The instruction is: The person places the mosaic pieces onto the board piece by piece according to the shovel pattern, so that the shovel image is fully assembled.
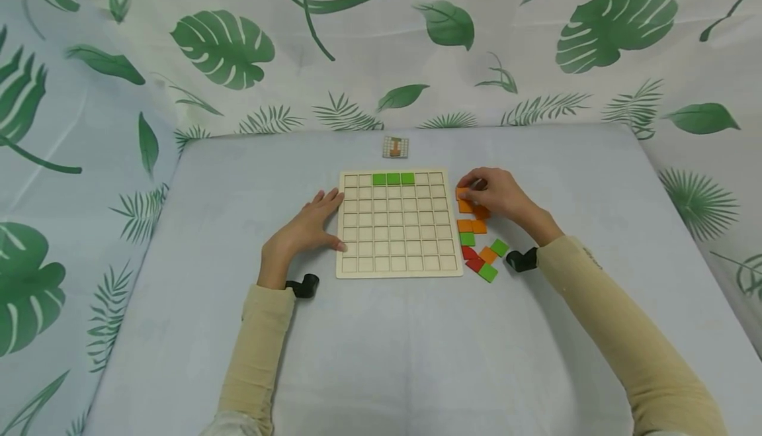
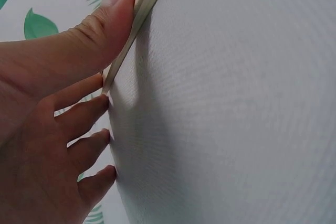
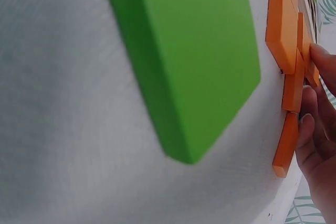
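Note:
A light wooden grid board [image 1: 395,227] lies flat on the table, with a row of three green tiles [image 1: 393,178] in its top row. My left hand [image 1: 303,225] rests against the board's left edge, its thumb at the rim and the fingers spread, as the left wrist view also shows. Beside the board's upper right corner, my right hand [image 1: 497,192] pinches an orange tile [image 1: 461,193] between thumb and fingers. More orange tiles [image 3: 282,27] lie right below those fingers, partly hidden by them in the head view.
Loose tiles lie along the board's right side: orange, a red tile [image 1: 475,264] and a green tile [image 1: 488,272]. Behind the board sits a small patterned card [image 1: 395,147]. Leaf-printed cloth [image 1: 357,39] hangs around the white table [image 1: 381,350].

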Tool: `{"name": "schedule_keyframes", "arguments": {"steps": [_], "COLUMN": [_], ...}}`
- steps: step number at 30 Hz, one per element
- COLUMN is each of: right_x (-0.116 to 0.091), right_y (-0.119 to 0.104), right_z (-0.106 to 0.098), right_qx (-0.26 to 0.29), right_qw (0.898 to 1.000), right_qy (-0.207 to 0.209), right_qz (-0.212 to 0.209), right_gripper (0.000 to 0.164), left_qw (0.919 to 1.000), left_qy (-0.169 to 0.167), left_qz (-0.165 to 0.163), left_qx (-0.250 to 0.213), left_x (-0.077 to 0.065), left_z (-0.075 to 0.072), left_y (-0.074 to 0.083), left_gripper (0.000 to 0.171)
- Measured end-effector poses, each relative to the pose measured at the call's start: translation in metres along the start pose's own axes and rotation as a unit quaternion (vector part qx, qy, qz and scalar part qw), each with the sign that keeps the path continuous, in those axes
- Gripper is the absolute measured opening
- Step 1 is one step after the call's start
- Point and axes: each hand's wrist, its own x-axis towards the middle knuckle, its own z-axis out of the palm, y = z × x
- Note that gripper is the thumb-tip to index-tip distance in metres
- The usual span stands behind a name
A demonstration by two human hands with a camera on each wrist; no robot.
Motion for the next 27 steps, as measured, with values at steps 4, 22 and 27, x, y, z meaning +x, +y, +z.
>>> {"name": "schedule_keyframes", "arguments": {"steps": [4,22,27], "right_x": [0.0009,0.0062,0.0062], "right_y": [-0.0004,0.0012,0.0011], "right_z": [-0.0005,-0.0064,-0.0051], "right_qx": [-0.002,0.012,0.022], "right_qw": [1.0,1.0,1.0], "right_qy": [-0.002,0.009,0.015], "right_qz": [-0.002,-0.013,-0.011], "right_gripper": [0.032,0.025,0.025], "left_qw": [1.0,1.0,1.0], "left_qy": [0.001,-0.005,0.0], "left_qz": [0.004,0.004,0.0], "left_qx": [0.002,-0.003,-0.002], "left_x": [0.0009,0.0033,0.0009], "left_z": [-0.001,0.0012,0.0019], "left_y": [0.0,-0.0027,-0.0027], "left_gripper": [0.111,0.112,0.111]}}
